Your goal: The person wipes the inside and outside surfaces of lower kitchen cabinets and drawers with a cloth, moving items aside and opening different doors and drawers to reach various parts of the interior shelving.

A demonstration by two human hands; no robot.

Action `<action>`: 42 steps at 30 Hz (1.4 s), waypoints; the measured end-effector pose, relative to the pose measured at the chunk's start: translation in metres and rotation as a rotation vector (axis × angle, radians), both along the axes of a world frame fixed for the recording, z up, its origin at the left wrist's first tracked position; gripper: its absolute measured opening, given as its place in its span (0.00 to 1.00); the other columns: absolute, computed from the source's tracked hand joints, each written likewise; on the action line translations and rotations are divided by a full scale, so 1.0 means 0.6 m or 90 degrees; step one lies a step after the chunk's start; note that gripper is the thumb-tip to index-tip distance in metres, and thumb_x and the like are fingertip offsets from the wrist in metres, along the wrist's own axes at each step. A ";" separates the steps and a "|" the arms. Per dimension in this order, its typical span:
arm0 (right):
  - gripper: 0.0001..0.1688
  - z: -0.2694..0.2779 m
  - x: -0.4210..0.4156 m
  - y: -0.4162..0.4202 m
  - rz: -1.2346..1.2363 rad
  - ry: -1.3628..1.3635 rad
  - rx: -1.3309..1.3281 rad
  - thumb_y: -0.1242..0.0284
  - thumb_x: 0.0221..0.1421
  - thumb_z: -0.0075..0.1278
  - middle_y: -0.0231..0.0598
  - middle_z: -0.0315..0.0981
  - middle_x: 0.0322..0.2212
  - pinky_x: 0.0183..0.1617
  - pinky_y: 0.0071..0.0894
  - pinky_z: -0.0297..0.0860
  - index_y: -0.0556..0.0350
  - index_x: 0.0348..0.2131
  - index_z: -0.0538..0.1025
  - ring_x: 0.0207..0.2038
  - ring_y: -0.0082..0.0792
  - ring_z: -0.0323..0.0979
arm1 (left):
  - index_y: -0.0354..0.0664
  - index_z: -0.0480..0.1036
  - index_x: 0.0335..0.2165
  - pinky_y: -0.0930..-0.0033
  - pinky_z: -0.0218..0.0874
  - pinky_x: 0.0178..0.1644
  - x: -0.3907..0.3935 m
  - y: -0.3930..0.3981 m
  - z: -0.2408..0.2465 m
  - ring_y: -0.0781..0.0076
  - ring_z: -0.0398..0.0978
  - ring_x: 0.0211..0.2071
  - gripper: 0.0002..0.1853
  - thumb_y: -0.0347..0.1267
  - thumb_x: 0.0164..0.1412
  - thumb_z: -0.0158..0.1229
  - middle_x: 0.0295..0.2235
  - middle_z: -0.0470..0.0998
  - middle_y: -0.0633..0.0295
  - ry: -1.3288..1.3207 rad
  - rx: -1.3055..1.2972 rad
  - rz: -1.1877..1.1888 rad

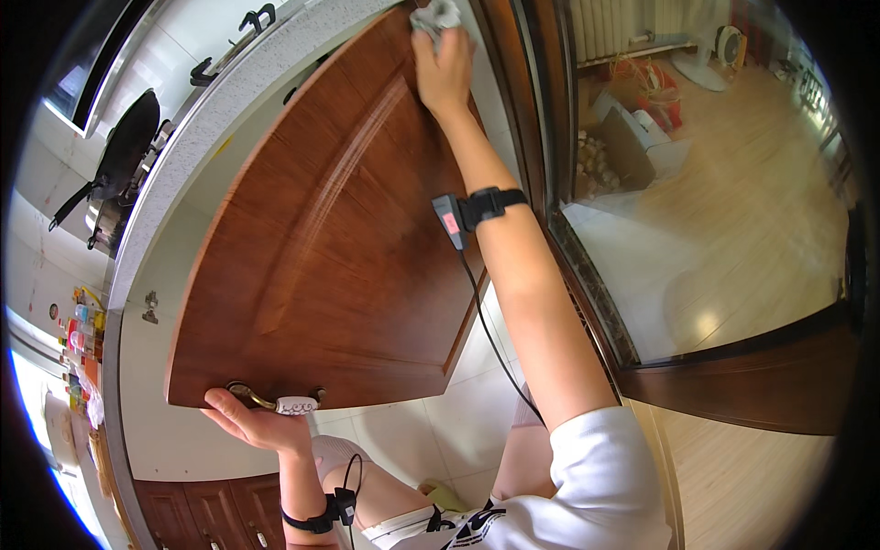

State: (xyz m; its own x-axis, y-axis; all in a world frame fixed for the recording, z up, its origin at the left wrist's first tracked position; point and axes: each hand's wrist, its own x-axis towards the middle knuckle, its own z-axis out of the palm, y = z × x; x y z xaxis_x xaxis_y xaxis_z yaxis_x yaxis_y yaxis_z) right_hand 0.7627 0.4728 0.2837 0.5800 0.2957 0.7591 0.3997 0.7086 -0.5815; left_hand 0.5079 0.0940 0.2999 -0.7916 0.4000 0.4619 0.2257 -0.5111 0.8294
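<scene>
A brown wooden cabinet door (pixel 371 275) stands swung open in front of me, its panel facing up towards my view. My left hand (pixel 265 426) grips the door's near edge, with the thumb on its face beside a brass-and-white ceramic pull handle (pixel 295 405). At the far top corner of the door, my right hand (pixel 443 75) holds a crumpled whitish cloth or paper wipe (pixel 436 17) against the wood. The fingertips are partly hidden by the wipe. Both wrists wear black straps with cabled devices.
A speckled stone countertop (pixel 227 127) curves along the left, carrying a black frying pan (pixel 127 144) and several bottles (pixel 82 337). Behind the door is the pale cabinet interior (pixel 172 385). A glass-paned, dark-framed door (pixel 687 261) stands close on my right. White floor tiles (pixel 405 436) lie below.
</scene>
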 end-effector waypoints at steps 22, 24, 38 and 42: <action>0.22 -0.208 -0.099 -0.117 0.132 0.189 -0.287 0.61 0.67 0.38 0.51 0.63 0.54 0.63 0.57 0.54 0.60 0.47 0.72 0.59 0.55 0.59 | 0.42 0.58 0.63 0.54 0.58 0.65 -0.046 0.007 -0.013 0.62 0.61 0.61 0.36 0.54 0.68 0.48 0.62 0.61 0.60 0.186 -0.050 0.035; 0.32 -0.108 -0.112 -0.136 0.199 0.150 -0.078 0.54 0.69 0.34 0.52 0.48 0.68 0.73 0.57 0.34 0.56 0.62 0.66 0.71 0.56 0.40 | 0.43 0.59 0.63 0.54 0.59 0.65 -0.038 0.007 -0.015 0.63 0.62 0.60 0.36 0.55 0.68 0.48 0.61 0.62 0.60 0.242 -0.080 0.109; 0.24 -0.720 -0.080 -0.171 0.081 0.356 -0.828 0.57 0.67 0.40 0.58 0.59 0.62 0.67 0.52 0.51 0.50 0.50 0.78 0.63 0.57 0.56 | 0.46 0.60 0.62 0.51 0.59 0.65 -0.059 0.006 -0.022 0.63 0.61 0.61 0.37 0.59 0.66 0.48 0.61 0.62 0.60 0.262 -0.073 0.068; 0.22 -0.642 -0.086 -0.153 0.137 0.523 -0.627 0.64 0.68 0.38 0.52 0.72 0.51 0.59 0.40 0.62 0.57 0.52 0.74 0.54 0.49 0.69 | 0.46 0.60 0.63 0.53 0.59 0.65 -0.033 0.023 -0.011 0.64 0.62 0.60 0.38 0.59 0.66 0.47 0.61 0.62 0.60 0.134 -0.043 0.017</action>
